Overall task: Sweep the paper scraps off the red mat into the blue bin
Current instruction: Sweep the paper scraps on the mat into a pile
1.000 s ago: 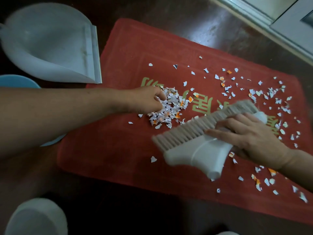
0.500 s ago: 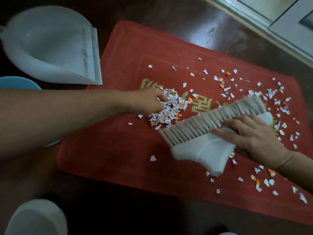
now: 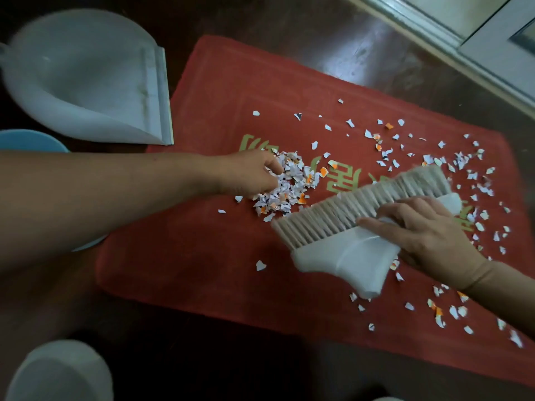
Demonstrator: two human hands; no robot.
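A red mat (image 3: pixel 202 256) with green lettering lies on the dark floor. A heap of white and orange paper scraps (image 3: pixel 289 183) sits at its middle, and loose scraps (image 3: pixel 469 175) are strewn over the right half. My left hand (image 3: pixel 249 175) has its fingers curled against the left side of the heap. My right hand (image 3: pixel 419 235) grips a white hand brush (image 3: pixel 347 250) whose pale bristles touch the heap's right edge. A sliver of the blue bin (image 3: pixel 31 140) shows at the far left, mostly hidden behind my left arm.
A white dustpan (image 3: pixel 86 82) lies on the floor at the upper left, its lip facing the mat. A white round container (image 3: pixel 58 371) stands at the bottom left. A pale door frame (image 3: pixel 463 44) runs along the upper right.
The brush has slid slightly up and right along the heap's edge. My left hand has stayed at the heap.
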